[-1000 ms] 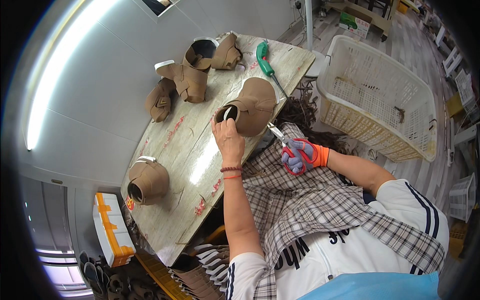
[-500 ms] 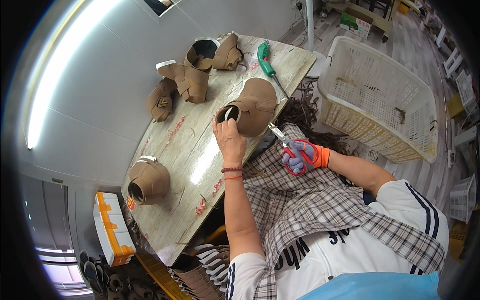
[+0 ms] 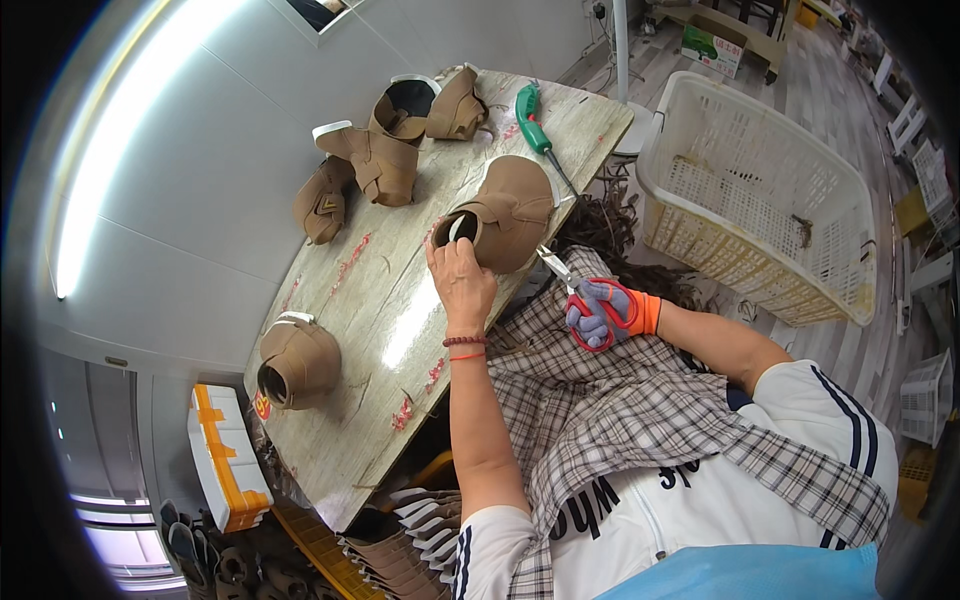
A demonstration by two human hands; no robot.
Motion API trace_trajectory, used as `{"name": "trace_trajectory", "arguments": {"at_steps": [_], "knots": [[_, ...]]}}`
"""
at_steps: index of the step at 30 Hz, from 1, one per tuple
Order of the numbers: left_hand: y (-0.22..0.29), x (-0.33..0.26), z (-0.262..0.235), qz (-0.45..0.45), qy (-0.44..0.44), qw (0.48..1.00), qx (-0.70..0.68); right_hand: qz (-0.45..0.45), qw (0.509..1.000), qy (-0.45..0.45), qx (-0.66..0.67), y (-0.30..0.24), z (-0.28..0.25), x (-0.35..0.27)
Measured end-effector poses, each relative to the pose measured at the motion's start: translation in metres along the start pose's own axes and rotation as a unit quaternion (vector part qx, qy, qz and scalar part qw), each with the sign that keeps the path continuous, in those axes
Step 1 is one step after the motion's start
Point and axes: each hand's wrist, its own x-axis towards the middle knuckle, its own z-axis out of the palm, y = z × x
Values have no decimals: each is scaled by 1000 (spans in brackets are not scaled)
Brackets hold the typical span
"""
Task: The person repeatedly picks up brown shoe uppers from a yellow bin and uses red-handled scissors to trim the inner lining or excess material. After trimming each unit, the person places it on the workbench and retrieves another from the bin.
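Five brown shoes [image 3: 378, 160] on wooden table [image 3: 370, 300]

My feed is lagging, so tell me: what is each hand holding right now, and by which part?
The left hand grips the brown shoe at its opening rim. The right hand, gloved, holds red-handled scissors by the loops.

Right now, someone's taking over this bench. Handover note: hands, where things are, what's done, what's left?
Left hand: grips the collar of the brown shoe at the near table edge.
Right hand, gloved: holds red scissors, blades at the shoe's lower edge.
Elsewhere on the table: one shoe at the left end, three more at the far side, a green screwdriver.
White basket to the right, nearly empty.
Done: cannot tell which shoes are trimmed.
Left: the shoe in hand looks mid-trim.
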Motion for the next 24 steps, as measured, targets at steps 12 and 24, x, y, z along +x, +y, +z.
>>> {"name": "trace_trajectory", "arguments": {"at_steps": [12,24], "knots": [[-1,1,-1,-8,-21,1000,-17,7,1000,-10,4,-2,-1,0],[0,4,4,21,7,998,-59,-54,997,54,-16,2,33,-8]]}}
